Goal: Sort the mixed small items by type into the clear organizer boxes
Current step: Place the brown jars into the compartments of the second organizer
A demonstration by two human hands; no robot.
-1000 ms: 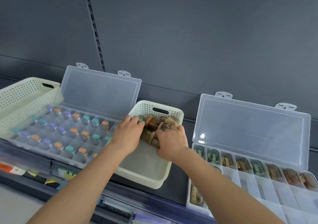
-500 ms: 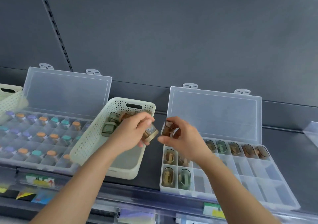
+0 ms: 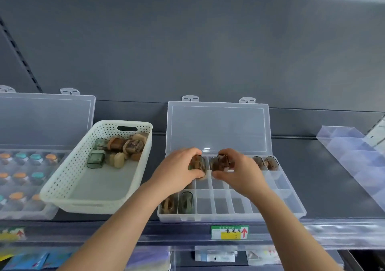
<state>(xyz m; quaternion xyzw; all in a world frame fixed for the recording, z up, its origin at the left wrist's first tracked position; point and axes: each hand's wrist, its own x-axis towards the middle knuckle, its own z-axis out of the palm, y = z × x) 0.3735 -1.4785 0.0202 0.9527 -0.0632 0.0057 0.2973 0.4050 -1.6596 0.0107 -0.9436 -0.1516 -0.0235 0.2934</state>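
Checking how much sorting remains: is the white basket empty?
Not empty. The basket holds a heap of small brown, tan and green items at its far end; the near part of its floor is bare.

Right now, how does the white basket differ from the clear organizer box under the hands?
The white basket is opaque with perforated walls; the clear organizer box is see-through. The basket is one undivided bin with items heaped at its far end; the organizer has compartments holding items singly. The basket has no lid; the organizer's lid stands open. Both hold small brown and green items.
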